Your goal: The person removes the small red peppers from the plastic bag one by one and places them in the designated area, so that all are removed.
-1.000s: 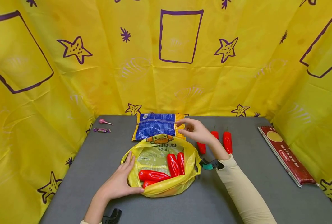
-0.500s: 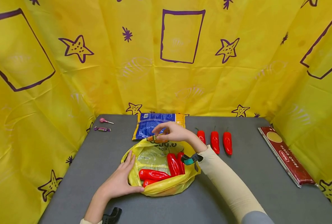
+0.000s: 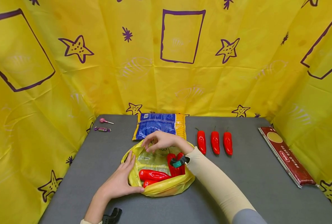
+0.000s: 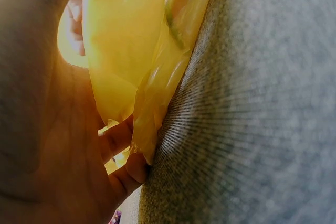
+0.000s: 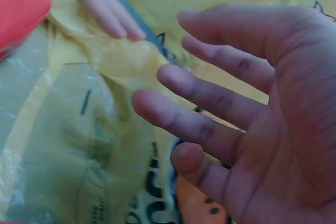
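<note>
A yellow plastic bag [image 3: 168, 189] stands with its mouth open, several red chili peppers [image 3: 154, 175] inside it. At its left side my left hand [image 3: 118, 180] rests with fairly straight fingers along the rim, the thumb at the front edge. The left wrist view shows its fingertips [image 4: 137, 167] against the bag's lower fold. Over the far rim hovers my right hand [image 3: 161, 140], its fingers loosely bent. In the right wrist view nothing lies between those fingers [image 5: 178, 116]. My right wrist strap covers part of the upright peppers.
Three more chili peppers [image 3: 214, 142] lie in a row right of the bag. Behind it is a blue-and-yellow packet [image 3: 156, 124]. A lollipop [image 3: 105, 121] and a wrapped candy [image 3: 102, 129] lie far left, a long dark red packet [image 3: 286, 155] far right. Yellow cloth walls enclose the grey table [image 3: 255, 193].
My right hand has moved left from beside the blue packet to above the bag's far rim, uncovering the three peppers on the table. The left hand has stayed at the bag.
</note>
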`<move>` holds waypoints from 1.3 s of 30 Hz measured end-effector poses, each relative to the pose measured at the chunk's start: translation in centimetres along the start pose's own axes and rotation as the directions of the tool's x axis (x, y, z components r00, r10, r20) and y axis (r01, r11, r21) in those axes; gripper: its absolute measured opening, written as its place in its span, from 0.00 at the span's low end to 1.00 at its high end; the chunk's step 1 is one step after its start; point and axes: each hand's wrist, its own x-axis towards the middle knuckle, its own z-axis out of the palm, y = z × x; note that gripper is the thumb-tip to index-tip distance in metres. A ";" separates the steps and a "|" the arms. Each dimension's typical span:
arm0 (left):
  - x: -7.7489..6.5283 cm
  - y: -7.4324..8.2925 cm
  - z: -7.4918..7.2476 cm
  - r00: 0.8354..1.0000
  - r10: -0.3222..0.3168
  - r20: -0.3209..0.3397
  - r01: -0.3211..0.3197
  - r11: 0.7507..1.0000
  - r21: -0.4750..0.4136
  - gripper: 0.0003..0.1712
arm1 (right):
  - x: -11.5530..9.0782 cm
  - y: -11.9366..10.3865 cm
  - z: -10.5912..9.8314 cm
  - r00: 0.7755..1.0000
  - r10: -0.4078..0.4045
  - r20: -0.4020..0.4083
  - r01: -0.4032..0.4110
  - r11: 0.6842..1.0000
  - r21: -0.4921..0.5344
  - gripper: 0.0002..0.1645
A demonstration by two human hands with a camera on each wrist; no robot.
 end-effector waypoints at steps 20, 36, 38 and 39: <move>-0.1 0.1 -0.1 1.000 0.020 -0.009 -0.020 1.000 0.005 0.80 | 2.1 1.8 3.8 0.955 0.028 0.296 -0.019 0.999 -0.032 0.26; -0.1 0.0 0.0 1.000 0.008 0.000 -0.008 1.000 -0.006 0.81 | 2.5 0.2 4.5 0.927 0.111 0.357 -0.053 0.984 -0.168 0.23; -0.1 0.0 0.0 1.000 0.009 -0.002 -0.009 1.000 -0.006 0.81 | 2.4 -0.1 4.4 0.924 0.117 0.363 -0.058 0.984 -0.168 0.23; -0.1 0.0 0.0 1.000 0.011 -0.004 -0.011 1.000 -0.007 0.81 | 2.3 -0.3 4.4 0.923 0.125 0.364 -0.063 0.982 -0.176 0.24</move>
